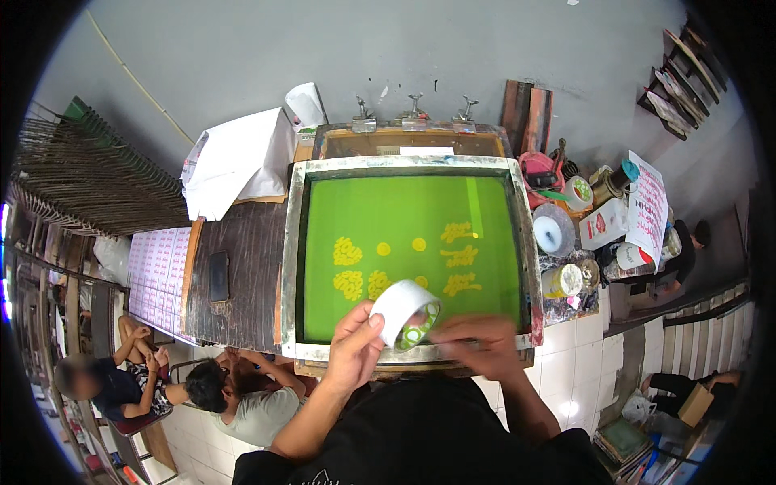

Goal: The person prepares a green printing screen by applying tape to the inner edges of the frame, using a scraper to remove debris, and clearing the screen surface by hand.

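Note:
My left hand (354, 346) grips a white roll of tape (394, 314), its thumb and fingers on the roll's left side. The inside of the roll's core is patterned green and white. My right hand (482, 346) is close to the roll's right side, smeared by motion, so its fingers do not show clearly. Both hands are over the near part of a screen printing frame (296, 250) with green mesh (380, 202). Yellow floral shapes (347, 251) and yellow dots (419, 244) show in the mesh. A paler strip (474, 206) lies at its far right.
Clamps (414, 117) stand along the frame's far edge. At left, a phone (219, 276) lies on a dark board (242, 283) near a white bag (238, 153). Ink tubs (562, 280) crowd the right. Two people (250, 408) sit at lower left; another (679, 396) is partly visible lower right.

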{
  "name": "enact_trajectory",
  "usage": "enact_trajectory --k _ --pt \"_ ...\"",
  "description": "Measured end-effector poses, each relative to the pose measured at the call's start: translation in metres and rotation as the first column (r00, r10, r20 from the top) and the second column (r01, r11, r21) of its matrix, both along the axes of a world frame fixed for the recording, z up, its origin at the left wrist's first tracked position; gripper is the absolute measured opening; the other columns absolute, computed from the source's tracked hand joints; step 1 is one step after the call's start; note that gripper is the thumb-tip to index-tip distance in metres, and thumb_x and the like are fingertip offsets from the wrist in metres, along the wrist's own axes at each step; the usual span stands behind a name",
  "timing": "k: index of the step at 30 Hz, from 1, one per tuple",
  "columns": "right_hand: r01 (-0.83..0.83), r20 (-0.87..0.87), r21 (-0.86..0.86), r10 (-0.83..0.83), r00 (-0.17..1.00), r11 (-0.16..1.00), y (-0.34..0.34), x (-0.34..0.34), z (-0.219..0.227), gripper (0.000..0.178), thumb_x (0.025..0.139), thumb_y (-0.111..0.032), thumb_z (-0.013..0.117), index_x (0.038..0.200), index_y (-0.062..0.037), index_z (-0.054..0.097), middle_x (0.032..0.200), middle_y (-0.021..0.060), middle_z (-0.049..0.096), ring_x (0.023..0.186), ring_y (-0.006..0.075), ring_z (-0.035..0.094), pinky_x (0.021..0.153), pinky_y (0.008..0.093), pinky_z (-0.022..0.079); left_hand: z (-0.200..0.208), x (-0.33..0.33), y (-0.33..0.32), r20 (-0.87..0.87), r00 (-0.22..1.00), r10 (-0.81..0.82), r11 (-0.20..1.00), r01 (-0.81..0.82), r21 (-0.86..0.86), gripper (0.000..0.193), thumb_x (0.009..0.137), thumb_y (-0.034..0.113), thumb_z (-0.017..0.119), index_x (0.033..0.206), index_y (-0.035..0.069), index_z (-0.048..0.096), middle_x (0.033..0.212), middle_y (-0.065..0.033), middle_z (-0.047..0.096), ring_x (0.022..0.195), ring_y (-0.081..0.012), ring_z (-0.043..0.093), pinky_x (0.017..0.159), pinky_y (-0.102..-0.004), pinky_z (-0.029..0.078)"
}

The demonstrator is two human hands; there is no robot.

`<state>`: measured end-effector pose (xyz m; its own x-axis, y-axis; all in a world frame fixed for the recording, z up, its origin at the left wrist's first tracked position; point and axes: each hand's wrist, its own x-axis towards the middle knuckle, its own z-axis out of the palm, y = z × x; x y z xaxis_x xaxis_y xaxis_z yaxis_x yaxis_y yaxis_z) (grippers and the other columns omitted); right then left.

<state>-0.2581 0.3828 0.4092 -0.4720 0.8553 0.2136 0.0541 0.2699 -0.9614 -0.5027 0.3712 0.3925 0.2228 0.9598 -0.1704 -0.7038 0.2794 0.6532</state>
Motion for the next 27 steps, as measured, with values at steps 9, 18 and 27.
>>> enact_trajectory --k 9,18,27 --pt "-0.049 -0.232 -0.317 -0.027 0.972 0.947 0.016 -0.012 0.0 0.026 0.086 -0.003 0.065 0.111 0.0008 0.068 0.118 0.0112 0.067 0.118 0.0211 0.06 0.102 0.0347 0.044 -0.005 0.0 0.014 -0.095 0.983 -0.159 0.964 0.176 0.201 0.035 0.094 0.024 0.056 0.114 -0.005 0.059 0.105 -0.0151 0.061 0.1 -0.0231 0.058 0.092 -0.0354 0.046" --pt "0.078 -0.034 -0.288 -0.091 0.995 0.955 0.01 -0.037 0.016 0.02 0.085 0.0 0.057 0.104 0.0004 0.064 0.088 0.0043 0.063 0.083 0.0116 0.057 0.075 0.029 0.045 0.032 0.016 0.005 -0.805 0.59 -0.063 0.97 0.226 0.09 0.058 0.103 0.043 0.055 0.147 0.008 0.044 0.127 -0.0182 0.058 0.119 -0.0252 0.055 0.105 -0.0357 0.041" --pt "-0.061 -0.212 -0.246 0.008 0.977 0.967 0.012 -0.034 -0.001 0.029 0.082 0.002 0.05 0.107 0.0036 0.064 0.093 0.0047 0.063 0.087 0.0107 0.056 0.079 0.0279 0.046 0.007 0.011 0.006 -0.444 0.894 -0.057 0.998 0.034 -0.06 0.058 0.11 0.046 0.037 0.14 -0.001 0.052 0.115 -0.0114 0.061 0.104 -0.0162 0.057 0.095 -0.0316 0.046"
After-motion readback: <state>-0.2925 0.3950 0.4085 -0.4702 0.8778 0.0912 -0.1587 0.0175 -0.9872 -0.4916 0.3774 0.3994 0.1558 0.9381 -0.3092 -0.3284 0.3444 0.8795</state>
